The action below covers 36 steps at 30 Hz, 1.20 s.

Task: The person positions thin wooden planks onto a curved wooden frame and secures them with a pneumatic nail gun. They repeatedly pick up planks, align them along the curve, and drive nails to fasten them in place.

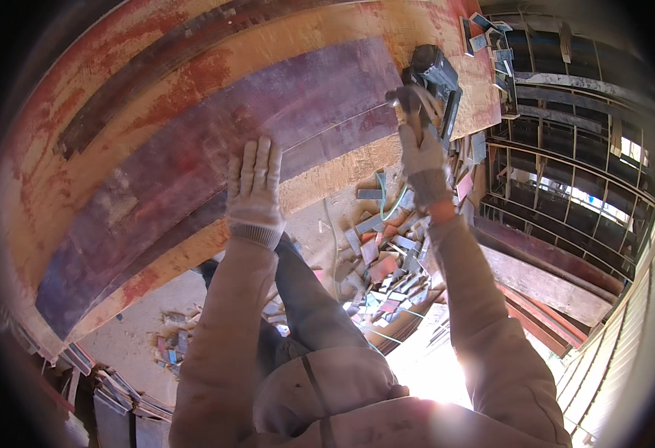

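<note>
A dusty construction site, sunlit, with timber framing (566,172) running off on the right and a concrete floor (141,328) littered with offcuts (383,257) below. Big worn plywood sheets (193,149), stained red and purple, lie stacked across the view. The left hand (254,190), gloved, lies flat and fully open on the purple sheet, fingers together, pressing it down and gripping nothing. The right hand (421,153), gloved too, is closed around the handle of a dark handheld circular saw (433,78), which sits at the far right edge of the plywood, near a pale strip of bare board. A green cord (387,201) trails down over the scrap pile beneath it. The person's knee (305,299) is bent in between the two arms.

My read: this is the cutting step, with one hand steadying the sheet and the other guiding the saw along it. Whether the blade is in the wood, I can't tell. The next move calls for a steady push along the line, the flat hand kept well clear of the saw's path, and the cord kept out of the way.
</note>
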Each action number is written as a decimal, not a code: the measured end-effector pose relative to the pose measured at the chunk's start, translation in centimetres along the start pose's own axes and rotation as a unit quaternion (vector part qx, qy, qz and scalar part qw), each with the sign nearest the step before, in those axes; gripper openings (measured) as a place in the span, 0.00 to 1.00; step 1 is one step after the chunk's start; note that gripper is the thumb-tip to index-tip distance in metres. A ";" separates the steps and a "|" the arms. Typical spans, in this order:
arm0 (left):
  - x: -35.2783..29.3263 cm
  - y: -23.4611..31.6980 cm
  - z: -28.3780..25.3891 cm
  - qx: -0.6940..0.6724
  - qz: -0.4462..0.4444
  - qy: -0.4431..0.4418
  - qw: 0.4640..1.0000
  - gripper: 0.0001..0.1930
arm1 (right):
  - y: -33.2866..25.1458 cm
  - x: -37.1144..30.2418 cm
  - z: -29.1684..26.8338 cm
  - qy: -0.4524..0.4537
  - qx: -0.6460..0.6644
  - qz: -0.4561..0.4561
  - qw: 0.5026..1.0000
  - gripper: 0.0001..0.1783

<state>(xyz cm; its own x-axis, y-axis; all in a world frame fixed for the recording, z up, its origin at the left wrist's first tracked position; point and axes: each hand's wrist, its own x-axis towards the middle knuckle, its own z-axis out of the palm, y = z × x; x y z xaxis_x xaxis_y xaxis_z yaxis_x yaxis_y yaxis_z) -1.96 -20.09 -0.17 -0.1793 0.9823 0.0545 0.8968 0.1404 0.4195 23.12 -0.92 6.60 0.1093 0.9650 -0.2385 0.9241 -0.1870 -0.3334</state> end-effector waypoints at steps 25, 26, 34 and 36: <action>-19.5 -15.7 -9.9 -0.596 -0.609 0.311 0.422 0.31 | -6.3 3.4 -3.5 -0.134 -0.042 -0.304 0.942 0.30; -17.7 -15.1 -10.7 -0.683 -0.561 0.333 0.329 0.29 | -6.5 1.2 -5.6 -0.135 -0.014 -0.297 0.945 0.30; -27.1 -11.4 -25.1 -0.806 -0.394 0.398 0.190 0.23 | -14.9 -19.9 -14.3 -0.149 0.167 -0.322 0.920 0.31; -32.8 -13.7 -28.2 -0.791 -0.380 0.452 0.158 0.24 | -20.2 -26.4 -13.8 -0.158 0.204 -0.360 0.896 0.31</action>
<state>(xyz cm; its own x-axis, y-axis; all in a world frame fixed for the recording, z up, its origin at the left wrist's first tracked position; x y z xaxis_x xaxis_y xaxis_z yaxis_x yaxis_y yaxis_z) -19.77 -57.72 17.89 -0.6182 0.2368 -0.7495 -0.6190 -0.7344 0.2784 6.60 -20.13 32.20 -0.6310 0.7740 -0.0529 0.4952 0.3494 -0.7954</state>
